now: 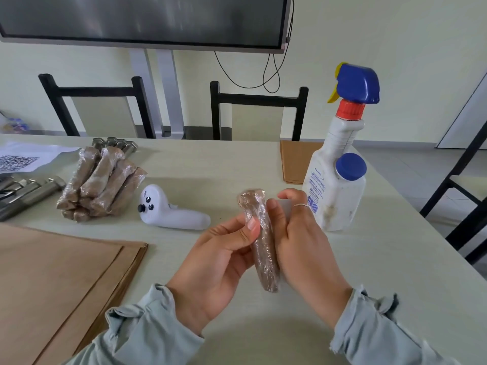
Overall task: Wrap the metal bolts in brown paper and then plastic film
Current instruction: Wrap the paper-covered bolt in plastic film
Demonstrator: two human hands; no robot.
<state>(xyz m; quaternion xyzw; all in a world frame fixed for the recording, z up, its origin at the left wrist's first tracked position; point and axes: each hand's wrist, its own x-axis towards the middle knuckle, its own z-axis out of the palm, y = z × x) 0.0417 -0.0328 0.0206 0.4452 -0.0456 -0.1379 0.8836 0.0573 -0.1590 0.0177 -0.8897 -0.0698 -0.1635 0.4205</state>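
A bolt wrapped in brown paper and clear film (263, 241) stands nearly upright above the table, held between both hands. My left hand (218, 262) grips its left side, thumb pressed on the film. My right hand (303, 246) cups its right side, fingers curled behind it. A pile of several wrapped bolts (100, 183) lies at the left. Bare metal bolts (29, 191) lie at the far left, and more bare bolts (116, 144) sit behind the pile. A stack of brown paper sheets (58, 285) covers the near left of the table.
A white handheld controller (168, 209) lies between the pile and my hands. A white spray bottle with a blue trigger (340, 164) stands right of my hands, with brown paper (295, 162) behind it. A printed sheet (23, 159) lies far left. Two chairs stand beyond the table.
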